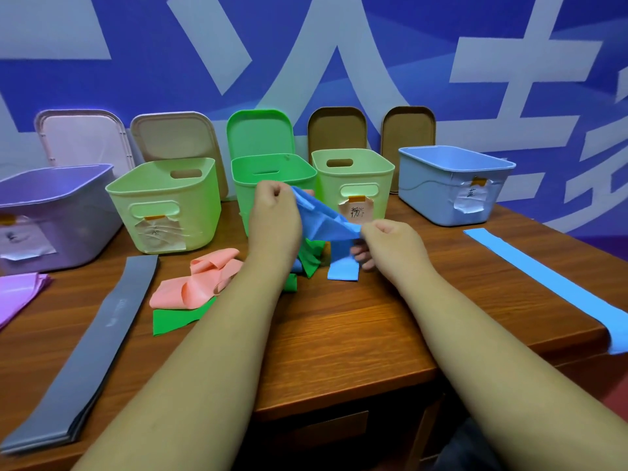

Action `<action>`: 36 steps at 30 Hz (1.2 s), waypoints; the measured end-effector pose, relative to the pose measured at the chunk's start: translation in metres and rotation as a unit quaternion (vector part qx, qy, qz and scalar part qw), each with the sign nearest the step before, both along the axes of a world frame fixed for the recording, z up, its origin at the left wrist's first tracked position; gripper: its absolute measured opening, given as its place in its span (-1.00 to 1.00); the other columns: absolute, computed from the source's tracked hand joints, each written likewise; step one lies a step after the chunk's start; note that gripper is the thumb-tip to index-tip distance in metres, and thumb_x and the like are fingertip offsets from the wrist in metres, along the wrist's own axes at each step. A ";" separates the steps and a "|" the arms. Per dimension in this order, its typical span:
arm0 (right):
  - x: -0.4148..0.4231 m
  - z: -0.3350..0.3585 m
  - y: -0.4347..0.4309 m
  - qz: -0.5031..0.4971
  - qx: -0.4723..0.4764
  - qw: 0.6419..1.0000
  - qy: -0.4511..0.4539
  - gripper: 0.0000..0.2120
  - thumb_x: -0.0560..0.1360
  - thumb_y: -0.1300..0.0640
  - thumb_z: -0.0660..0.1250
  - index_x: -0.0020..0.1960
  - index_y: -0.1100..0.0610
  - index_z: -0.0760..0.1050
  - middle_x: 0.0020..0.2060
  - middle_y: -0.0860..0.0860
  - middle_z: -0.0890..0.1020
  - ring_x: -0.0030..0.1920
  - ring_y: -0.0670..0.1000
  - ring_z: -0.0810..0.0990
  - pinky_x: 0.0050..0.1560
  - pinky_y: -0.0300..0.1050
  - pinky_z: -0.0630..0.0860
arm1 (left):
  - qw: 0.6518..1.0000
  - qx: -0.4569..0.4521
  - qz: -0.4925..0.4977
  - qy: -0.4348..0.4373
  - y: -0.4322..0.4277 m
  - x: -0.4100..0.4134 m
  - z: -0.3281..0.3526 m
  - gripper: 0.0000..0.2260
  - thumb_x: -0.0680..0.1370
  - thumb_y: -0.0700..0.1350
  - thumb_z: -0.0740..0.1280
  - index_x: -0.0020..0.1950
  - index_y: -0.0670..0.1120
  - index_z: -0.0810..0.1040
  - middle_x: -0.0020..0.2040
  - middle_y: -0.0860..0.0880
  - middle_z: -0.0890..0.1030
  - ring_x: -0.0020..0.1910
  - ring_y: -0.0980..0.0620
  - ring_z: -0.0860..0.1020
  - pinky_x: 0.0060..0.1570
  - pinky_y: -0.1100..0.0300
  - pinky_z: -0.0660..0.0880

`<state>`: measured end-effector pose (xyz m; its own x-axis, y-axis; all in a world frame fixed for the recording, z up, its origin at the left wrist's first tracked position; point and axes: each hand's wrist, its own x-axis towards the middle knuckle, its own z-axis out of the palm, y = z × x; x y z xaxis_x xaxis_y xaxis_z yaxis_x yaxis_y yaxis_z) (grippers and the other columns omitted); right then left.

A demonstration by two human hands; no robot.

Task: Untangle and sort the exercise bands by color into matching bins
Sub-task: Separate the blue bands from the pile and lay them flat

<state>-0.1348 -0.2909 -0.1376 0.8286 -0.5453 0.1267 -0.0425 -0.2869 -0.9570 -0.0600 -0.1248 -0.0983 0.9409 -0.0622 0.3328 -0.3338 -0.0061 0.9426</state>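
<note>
Head view: a crumpled blue band [324, 219] is held taut above the wooden table [339, 338] between two bare hands. Its upper end is pinched in the curled fingers of the left hand [273, 212], which is raised in front of the bright green bin [243, 198]. Its lower part is gripped between thumb and curled fingers of the right hand [390, 243], and a loose end is seen hanging down to the tabletop. A green band [311, 258] is tangled beneath the blue one, and a further green piece [173, 319] is partly covered by a bunched pink band [200, 280] to the left of the left forearm. A stack of grey bands [91, 341] is laid flat further left, with folded purple bands [17, 294] at the table's left edge. A second blue strip [543, 280] is stretched flat along the right side and drapes over the edge. Five open bins are lined up at the back: a purple bin [68, 215], a pale green bin [200, 205], the bright green one, another pale green bin [384, 192] and a light blue bin [424, 192]. Paper labels are taped to four of them, and lids are leaned against the wall behind.
</note>
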 end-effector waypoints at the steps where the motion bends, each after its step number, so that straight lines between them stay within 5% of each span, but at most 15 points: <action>1: 0.000 0.001 -0.001 -0.019 0.022 1.000 0.005 -0.74 0.50 0.05 0.26 -0.11 0.11 0.71 -0.31 0.06 0.75 -0.30 0.04 0.69 -0.23 -0.03 0.65 | 1.000 -0.019 0.019 -0.007 0.001 0.001 0.000 -0.88 0.62 -0.02 0.15 -0.01 0.06 0.48 -0.07 0.08 0.71 0.02 -0.03 0.64 0.10 -0.12 0.61; 5: -0.002 0.006 -0.003 -0.083 0.037 0.995 0.031 -0.70 0.45 0.02 0.25 -0.22 0.18 0.67 -0.46 0.06 0.66 -0.45 0.09 0.60 -0.37 -0.08 0.55 | 0.990 0.003 0.081 -0.117 0.001 -0.006 0.000 -0.92 0.69 -0.10 0.21 0.08 -0.06 0.47 -0.14 0.09 0.53 -0.18 0.22 0.49 -0.15 0.14 0.37; 8: -0.003 0.008 -0.005 -0.108 0.016 0.994 0.026 -0.70 0.46 0.00 0.23 -0.29 0.15 0.60 -0.45 0.02 0.61 -0.41 0.13 0.53 -0.29 0.00 0.52 | 0.982 0.053 0.045 -0.178 -0.004 -0.010 -0.004 -0.88 0.71 -0.05 0.28 0.10 -0.09 0.45 -0.15 0.10 0.54 -0.20 0.21 0.49 -0.19 0.23 0.39; 12: -0.005 0.011 -0.006 -0.078 0.014 0.997 -0.022 -0.77 0.48 0.03 0.26 -0.29 0.12 0.48 -0.29 0.06 0.53 -0.23 0.11 0.45 -0.15 0.01 0.36 | 0.988 0.049 0.016 -0.146 -0.005 -0.004 -0.007 -0.83 0.68 0.03 0.37 0.11 -0.05 0.48 -0.17 0.08 0.56 -0.22 0.17 0.50 -0.20 0.25 0.42; 16: -0.003 0.010 -0.002 0.035 0.129 0.987 -0.086 -0.63 0.33 0.03 0.33 -0.21 0.39 0.60 -0.37 0.01 0.60 -0.20 0.07 0.54 0.08 0.09 0.53 | 0.997 0.013 -0.008 -0.073 -0.002 0.004 -0.007 -0.78 0.66 0.11 0.39 0.09 -0.04 0.56 -0.17 0.04 0.57 -0.23 0.14 0.47 -0.19 0.18 0.39; 17: -0.002 0.009 0.000 0.054 0.173 0.977 -0.111 -0.73 0.38 0.10 0.34 -0.34 0.31 0.56 -0.42 0.01 0.55 -0.27 0.04 0.52 0.01 0.05 0.53 | 0.998 0.011 -0.012 -0.064 -0.001 0.005 -0.007 -0.77 0.66 0.12 0.39 0.07 -0.04 0.59 -0.15 0.04 0.58 -0.21 0.14 0.48 -0.18 0.17 0.39; 20: -0.003 0.008 0.002 0.104 0.220 0.960 -0.140 -0.61 0.58 0.16 0.29 -0.43 0.07 0.43 -0.39 0.00 0.54 -0.29 0.01 0.54 -0.13 -0.06 0.49 | 0.999 0.011 -0.015 -0.048 0.000 0.007 -0.008 -0.77 0.63 0.14 0.41 -0.01 -0.02 0.61 -0.17 0.06 0.58 -0.22 0.12 0.48 -0.16 0.15 0.42; 24: -0.007 0.010 0.001 0.121 0.213 0.960 -0.136 -0.74 0.44 -0.05 0.39 -0.32 0.08 0.48 -0.27 0.01 0.56 -0.29 0.04 0.51 -0.41 -0.10 0.39 | 0.999 0.002 -0.011 -0.040 0.004 0.010 -0.006 -0.73 0.54 0.24 0.45 -0.09 0.05 0.59 -0.25 0.07 0.57 -0.28 0.03 0.50 -0.16 0.09 0.45; 28: -0.004 0.009 -0.003 0.031 0.213 0.961 -0.172 -0.84 0.51 0.07 0.44 -0.10 0.18 0.65 -0.23 0.04 0.61 -0.33 0.02 0.55 -0.48 -0.10 0.38 | 0.981 0.141 0.071 -0.114 0.015 0.010 -0.003 -0.76 0.55 0.21 0.42 0.00 0.05 0.58 -0.21 0.09 0.57 -0.21 0.05 0.54 -0.15 0.12 0.45; 30: -0.002 0.008 -0.006 -0.022 0.150 0.974 -0.170 -0.91 0.57 0.14 0.42 -0.01 0.15 0.67 -0.10 0.07 0.66 -0.37 -0.01 0.60 -0.35 -0.07 0.55 | 0.929 0.301 0.126 -0.176 0.019 0.005 0.000 -0.71 0.54 0.29 0.31 0.05 0.09 0.55 -0.09 0.08 0.60 -0.09 -0.06 0.57 -0.09 0.05 0.51; 32: -0.001 0.006 -0.009 -0.070 0.056 0.981 -0.171 -0.86 0.57 0.21 0.40 0.10 0.08 0.65 0.08 0.03 0.63 -0.37 -0.01 0.65 -0.25 -0.24 0.57 | 0.875 0.409 0.157 -0.204 0.019 0.000 0.002 -0.67 0.55 0.31 0.24 0.04 0.08 0.55 -0.04 0.05 0.61 -0.05 -0.12 0.56 -0.10 0.04 0.50; 34: 0.002 0.004 -0.012 -0.095 -0.030 0.981 -0.164 -0.71 0.57 0.23 0.37 0.26 0.06 0.62 0.19 -0.02 0.52 -0.21 0.05 0.71 -0.22 -0.39 0.52 | 0.855 0.448 0.149 -0.214 0.018 -0.001 0.001 -0.67 0.55 0.29 0.22 -0.07 0.04 0.52 -0.14 0.04 0.58 -0.11 -0.13 0.52 -0.20 0.07 0.41; 36: 0.004 0.003 -0.010 -0.085 -0.073 0.981 -0.155 -0.60 0.52 0.17 0.37 0.34 0.02 0.61 0.18 -0.13 0.49 0.01 0.12 0.72 0.04 -0.21 0.61 | 0.865 0.452 0.105 -0.193 0.016 0.000 -0.001 -0.70 0.55 0.27 0.24 -0.15 0.06 0.52 -0.21 0.04 0.58 -0.12 -0.12 0.53 -0.23 0.10 0.38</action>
